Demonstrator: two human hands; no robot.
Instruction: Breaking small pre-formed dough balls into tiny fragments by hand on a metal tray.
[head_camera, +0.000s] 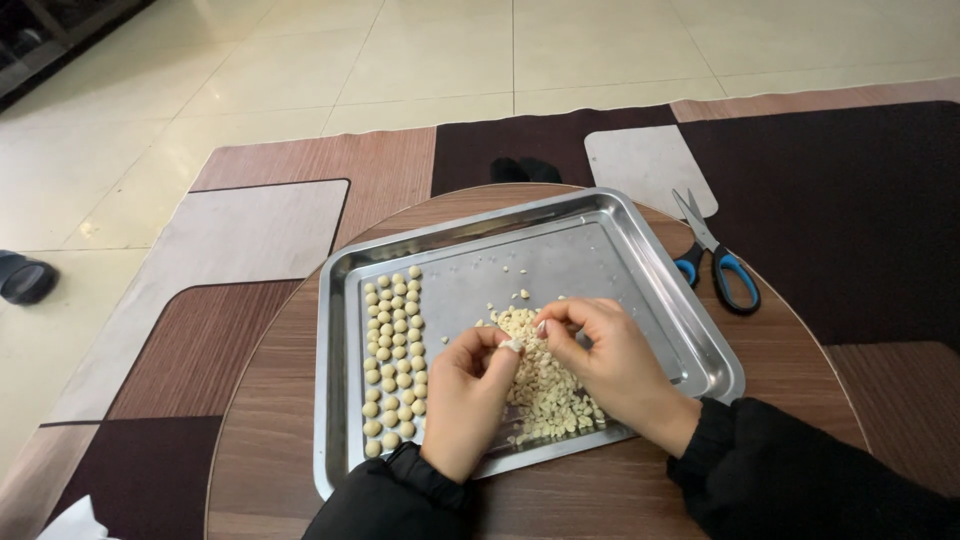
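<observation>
A steel tray (560, 215) lies on a round wooden table (280, 400). Rows of small pale dough balls (393, 355) fill the tray's left side. A heap of small pale dough bits (545, 385) lies in the tray's near middle. My left hand (465, 395) pinches one small pale bit (513, 345) between thumb and fingers above the heap. My right hand (610, 360) hovers over the heap with its fingertips curled together next to the left hand's fingertips. Both arms wear black sleeves.
Blue-handled scissors (718, 262) lie shut on the table at the right, beside the tray. A brown patterned rug (250, 240) covers the tiled floor under the table. A dark shoe (25, 278) sits at the far left on the floor.
</observation>
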